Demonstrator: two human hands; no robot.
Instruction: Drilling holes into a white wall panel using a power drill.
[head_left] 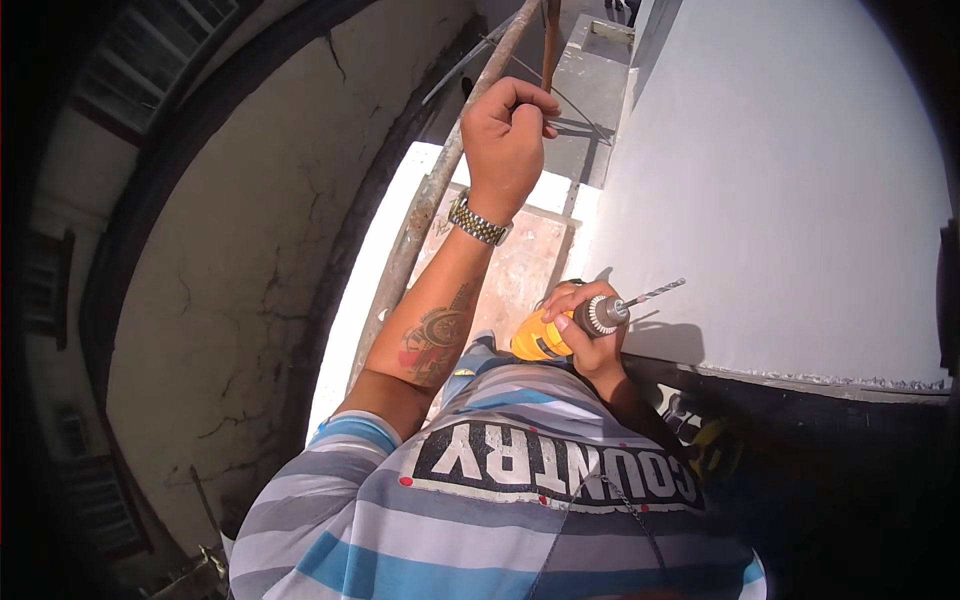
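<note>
My right hand [598, 350] is wrapped round a yellow power drill [538, 338], held low in front of my body. From its dark, silver-toothed chuck [603, 314], a spiral drill bit [657, 292] points right toward the pale wall, with its tip apart from the surface. Raised ahead of me, my left hand [507, 135] has its fingers curled in and closed; whatever may be between them is hidden. A metal watch [479, 221] circles that wrist. Beside this hand slants a stained scaffold pole [440, 180]; I cannot tell whether they touch.
A smooth pale wall [780, 190] rises on the right, with a dark band along its base. Below me is a paint-spotted platform board [510, 262]. A cracked wall [245, 220] stands on the left, beyond the pole. A brown upright pole [551, 45] is farther ahead.
</note>
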